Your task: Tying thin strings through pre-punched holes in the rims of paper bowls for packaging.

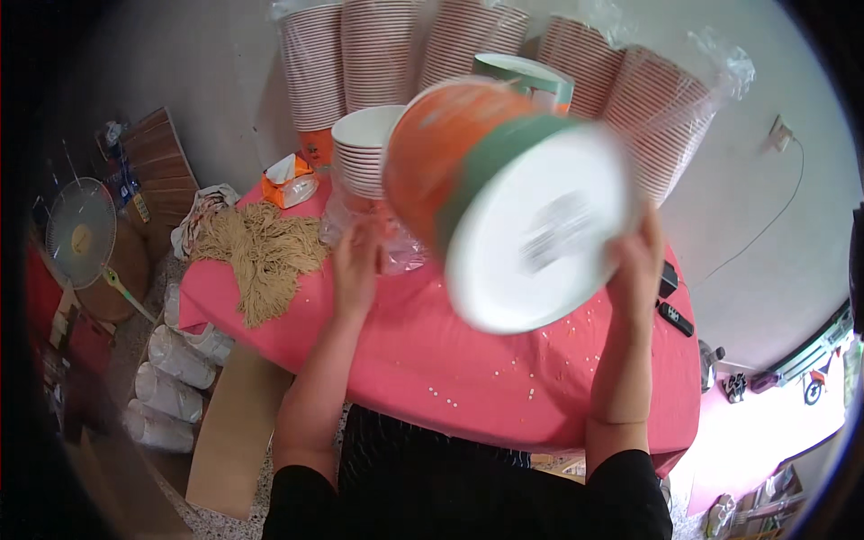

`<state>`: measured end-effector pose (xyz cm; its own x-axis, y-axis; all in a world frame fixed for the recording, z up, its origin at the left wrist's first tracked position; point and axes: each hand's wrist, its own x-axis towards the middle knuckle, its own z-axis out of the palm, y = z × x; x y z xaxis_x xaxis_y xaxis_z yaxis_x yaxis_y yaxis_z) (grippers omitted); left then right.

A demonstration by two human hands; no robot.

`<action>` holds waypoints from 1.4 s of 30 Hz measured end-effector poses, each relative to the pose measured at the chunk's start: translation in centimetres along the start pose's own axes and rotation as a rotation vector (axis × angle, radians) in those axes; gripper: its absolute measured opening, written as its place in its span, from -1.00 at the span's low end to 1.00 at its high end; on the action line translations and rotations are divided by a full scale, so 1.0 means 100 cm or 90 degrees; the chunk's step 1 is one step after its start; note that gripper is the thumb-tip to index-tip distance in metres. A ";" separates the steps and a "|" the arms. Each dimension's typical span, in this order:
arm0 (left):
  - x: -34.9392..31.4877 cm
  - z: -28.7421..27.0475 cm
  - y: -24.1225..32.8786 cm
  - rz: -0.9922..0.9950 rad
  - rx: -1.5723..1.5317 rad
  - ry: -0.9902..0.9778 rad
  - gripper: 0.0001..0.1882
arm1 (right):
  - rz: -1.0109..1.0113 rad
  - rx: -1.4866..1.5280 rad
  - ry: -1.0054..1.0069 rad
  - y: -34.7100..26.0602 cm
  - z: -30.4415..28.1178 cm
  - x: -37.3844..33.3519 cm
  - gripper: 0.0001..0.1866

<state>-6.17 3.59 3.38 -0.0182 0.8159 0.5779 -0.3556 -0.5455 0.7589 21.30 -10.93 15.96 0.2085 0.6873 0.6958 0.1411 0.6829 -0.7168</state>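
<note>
A large paper bucket (pixel 423 171), orange with a green band and a white base, is tilted in the air in front of me, blurred by motion. My right hand (pixel 637 261) grips it at the edge of its base, fingers partly hidden. My left hand (pixel 358 265) is beside a shorter stack of white-rimmed buckets (pixel 362 171) with crumpled clear plastic around its lower part. Blur and the plastic obscure its fingertips. Behind the tilted bucket stands another green-topped bucket (pixel 540 70), partly covered.
Tall plastic-wrapped bucket stacks (pixel 378 54) line the wall. On the pink-covered table (pixel 432 360) lie a bundle of beige strings (pixel 261 256), an orange packet (pixel 290 180), small white bits and a dark remote-like object (pixel 675 318). White wrapped rolls (pixel 166 391) and cardboard (pixel 236 427) are at lower left.
</note>
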 end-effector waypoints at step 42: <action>-0.004 0.000 -0.075 -0.065 0.305 -0.343 -0.85 | 0.577 -0.336 -0.080 0.041 -0.021 0.219 -0.06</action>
<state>-3.50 7.33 -2.60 0.4996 0.7273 0.4706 0.1191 -0.5958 0.7942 28.48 6.42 28.17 0.3488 0.9279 -0.1315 0.3920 -0.2719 -0.8789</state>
